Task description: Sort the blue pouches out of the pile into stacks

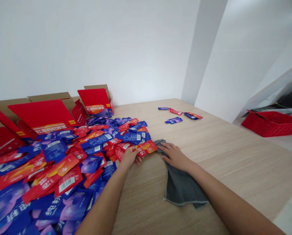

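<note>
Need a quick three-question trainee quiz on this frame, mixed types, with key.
1. What is the left hand holding?
2. True or false: the pile of pouches lies to the right of the grey cloth.
3. Which does the right hand touch? a) a red box b) the grey cloth c) the red basket

Key: 1. A red-and-orange pouch. 2. False. 3. b.

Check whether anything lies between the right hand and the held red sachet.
Yes: a bunched end of the gray cloth sits between the right hand and the tip of the red sachet, which the left hand holds.
</note>
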The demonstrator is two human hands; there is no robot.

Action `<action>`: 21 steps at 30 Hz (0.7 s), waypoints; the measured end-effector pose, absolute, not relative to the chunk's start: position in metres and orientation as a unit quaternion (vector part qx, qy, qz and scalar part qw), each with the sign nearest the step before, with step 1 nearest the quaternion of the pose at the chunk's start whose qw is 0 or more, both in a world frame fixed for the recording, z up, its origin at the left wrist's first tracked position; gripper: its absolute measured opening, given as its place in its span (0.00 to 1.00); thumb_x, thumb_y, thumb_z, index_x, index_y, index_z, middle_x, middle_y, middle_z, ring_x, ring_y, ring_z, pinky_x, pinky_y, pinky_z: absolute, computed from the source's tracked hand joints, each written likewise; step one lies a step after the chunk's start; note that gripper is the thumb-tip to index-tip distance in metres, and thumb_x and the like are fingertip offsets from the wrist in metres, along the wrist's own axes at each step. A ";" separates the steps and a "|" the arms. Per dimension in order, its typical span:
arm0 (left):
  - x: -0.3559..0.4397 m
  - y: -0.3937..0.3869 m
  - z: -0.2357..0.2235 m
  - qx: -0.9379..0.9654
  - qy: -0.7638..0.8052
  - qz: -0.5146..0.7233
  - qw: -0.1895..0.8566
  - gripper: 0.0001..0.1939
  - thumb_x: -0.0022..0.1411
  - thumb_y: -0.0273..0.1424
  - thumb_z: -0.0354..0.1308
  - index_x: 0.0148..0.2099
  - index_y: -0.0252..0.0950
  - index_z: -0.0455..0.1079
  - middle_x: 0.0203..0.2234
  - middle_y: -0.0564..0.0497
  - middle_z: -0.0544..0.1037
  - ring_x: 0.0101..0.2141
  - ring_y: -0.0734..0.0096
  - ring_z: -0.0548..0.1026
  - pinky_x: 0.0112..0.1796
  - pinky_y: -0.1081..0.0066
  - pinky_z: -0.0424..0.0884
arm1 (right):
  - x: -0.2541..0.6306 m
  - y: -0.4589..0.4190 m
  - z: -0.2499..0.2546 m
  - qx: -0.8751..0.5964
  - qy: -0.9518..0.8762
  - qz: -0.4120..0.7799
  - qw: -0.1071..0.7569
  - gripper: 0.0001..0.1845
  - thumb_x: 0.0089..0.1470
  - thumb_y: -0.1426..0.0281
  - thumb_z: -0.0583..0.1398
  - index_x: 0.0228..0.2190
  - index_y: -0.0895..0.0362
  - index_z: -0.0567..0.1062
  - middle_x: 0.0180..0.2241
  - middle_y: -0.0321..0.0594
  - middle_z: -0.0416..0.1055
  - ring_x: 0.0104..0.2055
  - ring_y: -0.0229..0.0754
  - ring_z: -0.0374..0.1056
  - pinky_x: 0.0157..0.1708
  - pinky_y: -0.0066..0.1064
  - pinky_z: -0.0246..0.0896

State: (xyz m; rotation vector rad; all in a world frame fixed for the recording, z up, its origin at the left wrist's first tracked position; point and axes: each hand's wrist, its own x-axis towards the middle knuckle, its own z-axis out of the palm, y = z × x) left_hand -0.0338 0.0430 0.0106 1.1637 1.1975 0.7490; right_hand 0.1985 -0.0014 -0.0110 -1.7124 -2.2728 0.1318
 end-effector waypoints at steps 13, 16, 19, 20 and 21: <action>-0.007 0.025 -0.008 0.501 0.510 0.289 0.636 0.07 0.59 0.26 0.49 0.31 0.33 0.67 0.10 0.55 0.69 0.11 0.74 0.69 0.14 0.78 0.63 | 0.155 -0.019 -0.010 -0.499 -0.826 -0.003 0.260 0.31 0.48 0.81 0.48 0.55 0.59 0.65 0.57 0.46 0.62 0.59 0.50 0.54 0.55 0.48 0.53; -0.009 0.026 -0.009 0.513 0.519 0.279 0.624 0.07 0.57 0.24 0.49 0.29 0.33 0.67 0.08 0.56 0.67 0.09 0.76 0.65 0.11 0.80 0.58 | 0.143 -0.015 -0.014 -0.539 -0.828 0.001 0.154 0.32 0.49 0.81 0.49 0.57 0.61 0.62 0.60 0.48 0.56 0.61 0.53 0.50 0.55 0.51 0.53; -0.010 0.025 -0.008 0.519 0.523 0.279 0.616 0.07 0.57 0.23 0.48 0.29 0.33 0.66 0.08 0.56 0.69 0.09 0.77 0.65 0.11 0.81 0.57 | 0.154 -0.007 -0.012 -0.594 -0.796 0.008 0.114 0.31 0.48 0.82 0.48 0.55 0.65 0.63 0.59 0.53 0.59 0.61 0.49 0.53 0.57 0.47 0.51; -0.010 0.025 -0.008 0.520 0.523 0.281 0.614 0.08 0.57 0.24 0.48 0.28 0.33 0.65 0.09 0.56 0.69 0.09 0.78 0.65 0.11 0.81 0.57 | 0.157 -0.007 -0.012 -0.587 -0.802 0.013 0.114 0.31 0.48 0.83 0.48 0.55 0.66 0.64 0.58 0.53 0.59 0.61 0.47 0.53 0.58 0.45 0.50; -0.010 0.025 -0.009 0.522 0.522 0.283 0.612 0.09 0.57 0.24 0.48 0.26 0.33 0.65 0.08 0.55 0.69 0.09 0.78 0.64 0.11 0.81 0.57 | 0.157 -0.009 -0.011 -0.565 -0.816 0.018 0.119 0.31 0.47 0.83 0.49 0.55 0.66 0.64 0.58 0.53 0.60 0.61 0.46 0.53 0.59 0.44 0.49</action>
